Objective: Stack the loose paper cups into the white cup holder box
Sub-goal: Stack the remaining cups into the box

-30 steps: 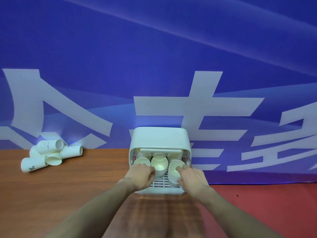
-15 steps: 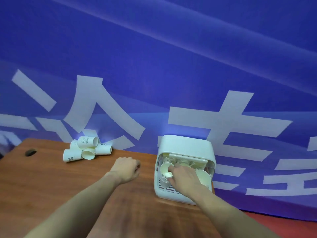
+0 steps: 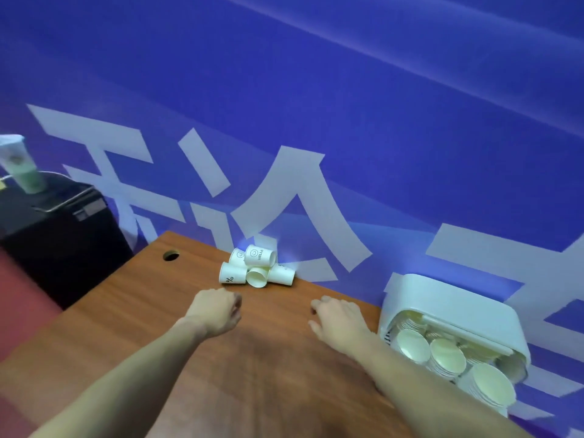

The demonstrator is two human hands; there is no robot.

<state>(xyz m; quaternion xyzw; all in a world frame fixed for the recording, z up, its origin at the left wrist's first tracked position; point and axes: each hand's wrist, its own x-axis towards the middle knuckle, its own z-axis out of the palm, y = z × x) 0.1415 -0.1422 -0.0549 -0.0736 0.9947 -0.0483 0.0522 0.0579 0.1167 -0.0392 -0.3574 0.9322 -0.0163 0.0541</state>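
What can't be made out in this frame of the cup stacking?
- Head view: how many loose cups are in the pile; they overlap.
- How many cups sit in each stack inside the white cup holder box; its hood covers them.
- Left hand's fingers, hidden behind its back.
- Right hand: motion-blurred.

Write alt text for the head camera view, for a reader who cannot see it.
Two bare hands, left hand and right hand, reach over a wooden table toward a pile of loose paper cups lying on their sides by a blue banner. At right, a white cup holder box holds stacked cups.
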